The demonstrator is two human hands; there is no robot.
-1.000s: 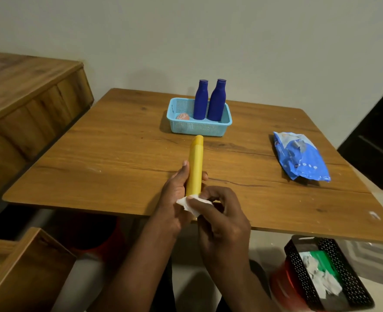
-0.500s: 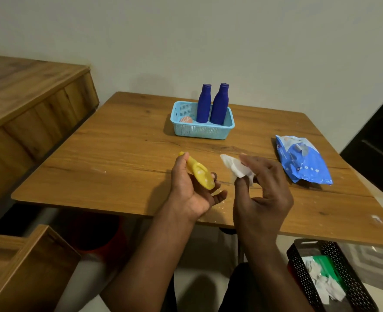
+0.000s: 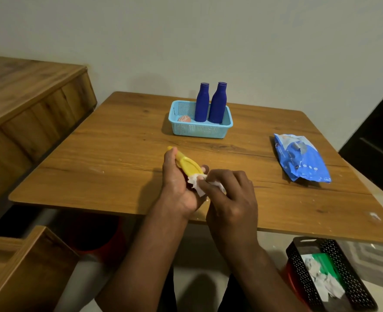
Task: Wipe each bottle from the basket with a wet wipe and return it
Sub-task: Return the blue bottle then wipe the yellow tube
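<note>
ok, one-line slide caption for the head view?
Left hand holds yellow bottle while right hand wipes its end with wet wipe; two blue bottles wait in basket.

We face a plain pale wall (image 3: pixel 208 37); a brown wooden table (image 3: pixel 96 158) spreads beneath our hands, a wooden cabinet (image 3: pixel 28 97) to their left.

The table (image 3: pixel 123 140) is wood-grain board with a smooth, satin finish and a few pale specks. The basket (image 3: pixel 199 129) is light blue perforated plastic, matt. The two blue bottles (image 3: pixel 209 102) are opaque plastic with a matt surface. The yellow bottle (image 3: pixel 189 165) is smooth plastic with a slight sheen. The wet wipe (image 3: pixel 198 185) is white, soft, crumpled cloth-like sheet. The wipes pack (image 3: pixel 300 158) is glossy, creased blue film. The black bin (image 3: pixel 357 287) is perforated plastic.
</note>
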